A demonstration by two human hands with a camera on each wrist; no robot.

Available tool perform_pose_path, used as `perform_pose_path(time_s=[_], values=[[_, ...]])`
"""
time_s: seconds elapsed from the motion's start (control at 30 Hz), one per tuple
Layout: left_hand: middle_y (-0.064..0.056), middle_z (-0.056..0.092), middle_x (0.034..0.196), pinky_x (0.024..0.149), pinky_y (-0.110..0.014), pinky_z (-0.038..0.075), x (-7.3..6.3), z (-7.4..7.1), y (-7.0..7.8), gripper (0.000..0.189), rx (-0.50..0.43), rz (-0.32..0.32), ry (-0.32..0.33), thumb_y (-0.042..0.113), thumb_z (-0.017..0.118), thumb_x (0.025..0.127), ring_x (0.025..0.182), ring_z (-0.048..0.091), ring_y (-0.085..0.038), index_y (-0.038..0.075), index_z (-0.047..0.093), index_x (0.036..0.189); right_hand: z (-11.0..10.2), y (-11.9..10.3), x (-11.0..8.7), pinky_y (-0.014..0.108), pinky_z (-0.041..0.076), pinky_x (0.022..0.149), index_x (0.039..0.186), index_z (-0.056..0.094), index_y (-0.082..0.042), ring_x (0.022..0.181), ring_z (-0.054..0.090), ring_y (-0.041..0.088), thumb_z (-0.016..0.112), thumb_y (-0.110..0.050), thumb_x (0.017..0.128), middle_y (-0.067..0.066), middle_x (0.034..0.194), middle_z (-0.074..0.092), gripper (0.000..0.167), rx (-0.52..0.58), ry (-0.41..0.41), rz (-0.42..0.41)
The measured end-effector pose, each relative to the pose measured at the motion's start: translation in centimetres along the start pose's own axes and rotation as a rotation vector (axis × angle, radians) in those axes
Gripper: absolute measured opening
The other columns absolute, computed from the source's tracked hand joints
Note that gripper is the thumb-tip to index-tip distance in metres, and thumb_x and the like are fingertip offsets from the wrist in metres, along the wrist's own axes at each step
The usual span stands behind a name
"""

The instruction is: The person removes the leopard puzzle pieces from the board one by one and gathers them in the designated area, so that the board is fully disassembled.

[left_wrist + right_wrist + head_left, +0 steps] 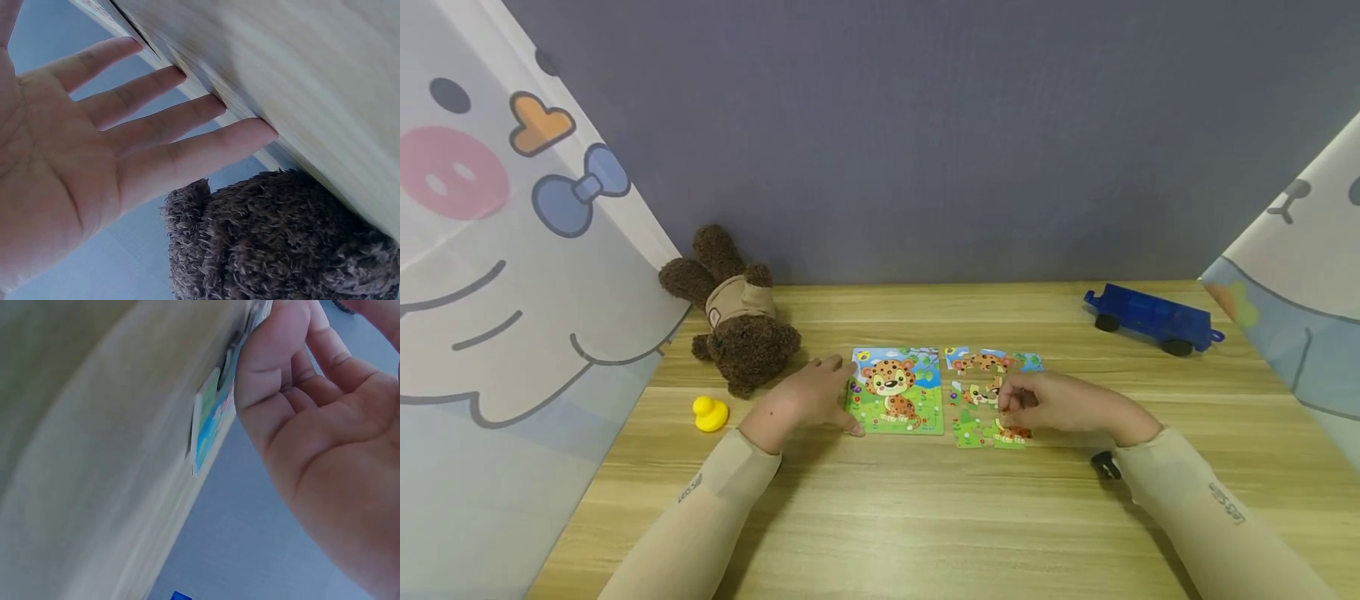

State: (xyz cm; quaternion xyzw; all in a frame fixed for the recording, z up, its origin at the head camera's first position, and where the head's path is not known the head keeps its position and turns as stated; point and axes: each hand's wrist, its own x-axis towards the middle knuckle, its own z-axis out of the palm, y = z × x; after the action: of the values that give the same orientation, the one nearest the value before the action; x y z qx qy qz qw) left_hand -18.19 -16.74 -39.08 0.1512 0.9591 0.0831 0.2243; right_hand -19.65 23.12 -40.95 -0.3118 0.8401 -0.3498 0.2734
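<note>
A square picture board (931,402) showing a cartoon leopard lies flat on the wooden table. Beside its left edge rests my left hand (812,392), fingers spread and straight, the thumb near the board's lower left corner. In the left wrist view, that palm (56,162) holds nothing. Right of the board, several leopard puzzle pieces (972,429) form a partly joined picture with gaps. Over their right side, my right hand (1060,404) pinches a puzzle piece between thumb and curled fingers; the fingers mostly hide it. The right wrist view shows puzzle pieces (209,422) beside the thumb.
A brown plush toy (752,346) lies at the table's back left, with a yellow rubber duck (711,413) in front of it. A blue toy trailer (1150,317) stands at the back right. Near the right sleeve lies a small black object (1105,465). A grey wall (925,150) rises behind.
</note>
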Motion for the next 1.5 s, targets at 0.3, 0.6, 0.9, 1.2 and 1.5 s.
perform_pose_path(time_s=[0.3,0.6,0.9,1.2,1.5], values=[[-0.028,0.021,0.176,0.130,-0.071,0.030,-0.2,-0.2,0.2,0.117,-0.015,-0.009,-0.006,0.058,0.088,0.081,0.160,0.024,-0.059,0.008,0.029,0.170,-1.1,-0.8,0.3,0.024,0.046,0.063,0.115,0.067,-0.012,0.077,0.052,0.007,0.055,-0.020,0.113,0.005,0.102,0.069,0.015,-0.051,0.075,0.008],[-0.029,0.022,0.176,0.130,-0.070,0.030,0.0,-0.1,0.1,0.117,-0.008,-0.002,-0.001,0.058,0.088,0.081,0.159,0.024,-0.059,0.008,0.029,0.170,-1.2,-2.0,1.1,0.024,0.039,0.056,0.116,0.066,-0.008,0.066,0.042,0.005,0.058,-0.023,0.112,0.002,0.088,0.059,0.017,-0.042,0.074,0.005],[-0.028,0.021,0.176,0.129,-0.071,0.030,-0.1,-0.1,0.1,0.117,-0.006,-0.006,-0.004,0.058,0.088,0.082,0.160,0.024,-0.059,0.008,0.029,0.170,-0.8,-3.1,2.6,0.026,0.053,0.064,0.121,0.065,-0.011,0.077,0.060,0.016,0.060,-0.028,0.111,0.010,0.099,0.068,0.020,-0.017,0.085,-0.026],[-0.027,0.021,0.177,0.129,-0.071,0.030,-0.3,-0.1,0.2,0.117,-0.004,-0.017,-0.013,0.058,0.087,0.082,0.160,0.023,-0.059,0.010,0.029,0.170,0.4,-3.9,4.8,0.033,0.061,0.069,0.133,0.059,-0.002,0.089,0.068,0.028,0.056,-0.017,0.112,0.017,0.116,0.070,0.027,0.039,0.044,-0.066],[-0.026,0.032,0.173,0.124,-0.073,0.037,-0.2,-0.2,0.2,0.119,0.024,0.006,0.026,0.061,0.090,0.077,0.155,0.032,-0.060,0.007,0.034,0.167,2.0,-5.1,7.5,0.031,0.057,0.081,0.133,0.061,-0.007,0.095,0.065,0.016,0.066,-0.022,0.108,0.008,0.118,0.067,0.030,0.003,0.020,-0.050]])
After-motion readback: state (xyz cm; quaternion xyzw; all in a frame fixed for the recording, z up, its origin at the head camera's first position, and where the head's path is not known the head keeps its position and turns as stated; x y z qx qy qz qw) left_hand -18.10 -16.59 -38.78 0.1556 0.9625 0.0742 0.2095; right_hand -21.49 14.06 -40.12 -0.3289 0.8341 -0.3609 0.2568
